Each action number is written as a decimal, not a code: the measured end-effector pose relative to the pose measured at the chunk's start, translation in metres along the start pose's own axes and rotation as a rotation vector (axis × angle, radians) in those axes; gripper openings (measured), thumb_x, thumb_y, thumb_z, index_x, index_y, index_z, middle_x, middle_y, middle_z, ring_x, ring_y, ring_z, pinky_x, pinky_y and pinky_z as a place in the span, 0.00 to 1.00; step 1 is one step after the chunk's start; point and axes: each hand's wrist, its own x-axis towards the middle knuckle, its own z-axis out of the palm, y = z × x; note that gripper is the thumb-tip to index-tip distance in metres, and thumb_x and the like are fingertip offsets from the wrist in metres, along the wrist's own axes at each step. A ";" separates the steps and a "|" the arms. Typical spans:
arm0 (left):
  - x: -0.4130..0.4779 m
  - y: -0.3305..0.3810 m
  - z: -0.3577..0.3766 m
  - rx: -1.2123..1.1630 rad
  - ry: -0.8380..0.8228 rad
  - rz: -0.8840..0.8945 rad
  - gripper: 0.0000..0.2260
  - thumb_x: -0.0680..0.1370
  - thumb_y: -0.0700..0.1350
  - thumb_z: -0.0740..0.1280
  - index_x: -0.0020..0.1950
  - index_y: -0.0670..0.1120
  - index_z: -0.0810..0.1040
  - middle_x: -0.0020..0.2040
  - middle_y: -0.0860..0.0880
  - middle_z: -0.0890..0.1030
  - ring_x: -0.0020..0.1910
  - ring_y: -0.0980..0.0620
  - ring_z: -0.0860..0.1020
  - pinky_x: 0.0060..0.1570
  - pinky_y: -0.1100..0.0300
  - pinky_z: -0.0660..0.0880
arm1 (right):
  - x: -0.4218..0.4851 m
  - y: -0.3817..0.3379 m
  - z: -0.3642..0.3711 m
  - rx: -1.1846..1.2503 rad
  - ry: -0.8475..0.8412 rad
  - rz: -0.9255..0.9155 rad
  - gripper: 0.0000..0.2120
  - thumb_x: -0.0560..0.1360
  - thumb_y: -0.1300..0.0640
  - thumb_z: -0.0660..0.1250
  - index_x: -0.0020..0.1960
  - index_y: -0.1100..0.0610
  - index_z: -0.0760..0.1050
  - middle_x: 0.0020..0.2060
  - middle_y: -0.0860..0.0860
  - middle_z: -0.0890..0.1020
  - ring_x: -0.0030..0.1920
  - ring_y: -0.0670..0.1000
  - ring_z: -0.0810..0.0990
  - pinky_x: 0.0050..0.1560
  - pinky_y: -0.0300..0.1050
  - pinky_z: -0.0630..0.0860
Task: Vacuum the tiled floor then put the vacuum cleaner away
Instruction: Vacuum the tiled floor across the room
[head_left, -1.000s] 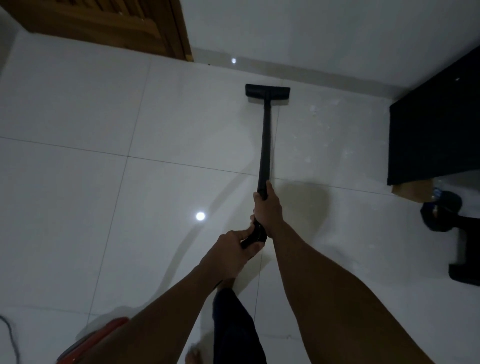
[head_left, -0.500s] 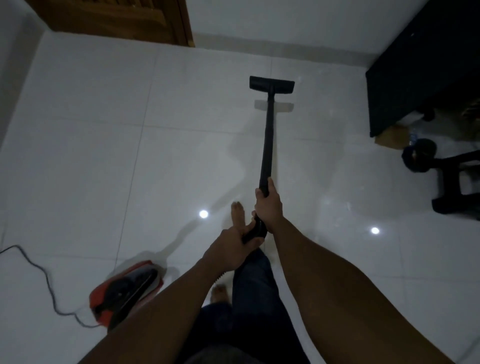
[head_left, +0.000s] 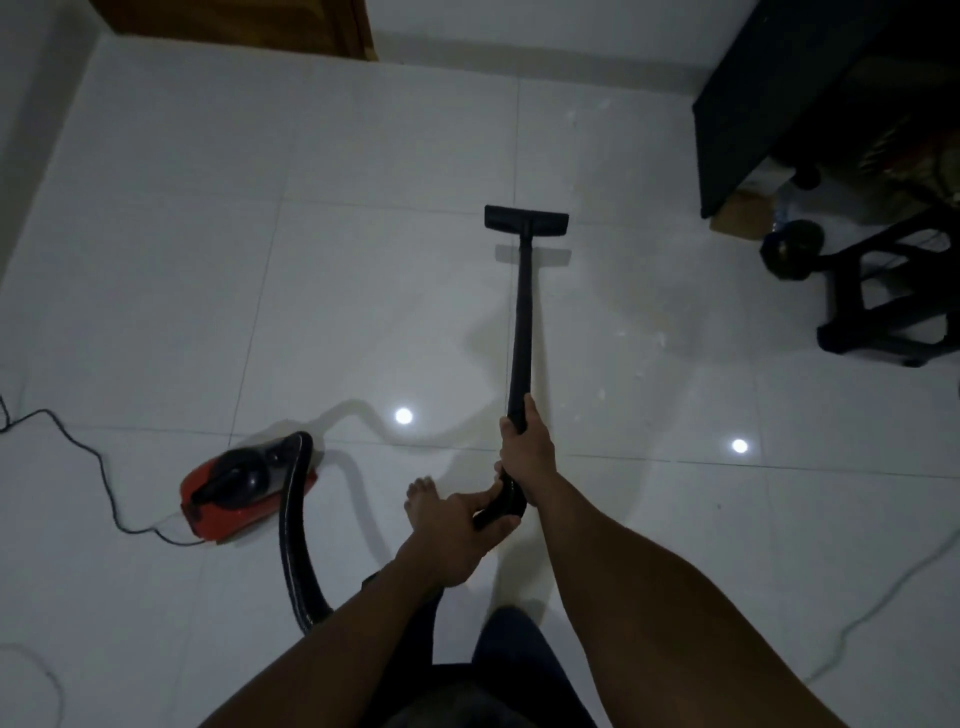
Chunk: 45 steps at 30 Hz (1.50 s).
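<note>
White glossy floor tiles (head_left: 363, 312) spread under you, and no brand or writing is legible anywhere. Your right hand (head_left: 527, 457) grips the black wand (head_left: 522, 322), your left hand (head_left: 457, 535) is closed around its curved handle end. Since half a second ago, the floor head (head_left: 526, 219) sits further from the wall, and the red vacuum body (head_left: 244, 488) with its hose (head_left: 293, 545) shows fully at your left.
</note>
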 end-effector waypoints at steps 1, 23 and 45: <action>-0.011 -0.001 0.016 -0.038 0.008 0.009 0.24 0.80 0.64 0.61 0.75 0.62 0.66 0.68 0.28 0.70 0.72 0.39 0.66 0.77 0.49 0.58 | -0.008 0.015 -0.006 0.003 -0.002 -0.005 0.30 0.85 0.50 0.61 0.82 0.41 0.53 0.50 0.56 0.78 0.31 0.51 0.77 0.34 0.43 0.78; -0.277 -0.048 0.336 -0.234 -0.113 0.028 0.28 0.79 0.56 0.68 0.77 0.49 0.68 0.65 0.39 0.79 0.53 0.66 0.77 0.40 0.71 0.76 | -0.243 0.374 -0.088 -0.121 -0.016 0.014 0.30 0.84 0.51 0.60 0.83 0.44 0.53 0.69 0.58 0.78 0.53 0.56 0.80 0.61 0.57 0.79; -0.470 -0.109 0.514 -0.051 -0.257 0.032 0.24 0.80 0.58 0.66 0.69 0.43 0.76 0.46 0.49 0.70 0.51 0.54 0.68 0.45 0.81 0.63 | -0.431 0.607 -0.113 -0.013 0.009 0.203 0.31 0.84 0.52 0.60 0.83 0.45 0.53 0.55 0.58 0.77 0.48 0.57 0.77 0.56 0.59 0.82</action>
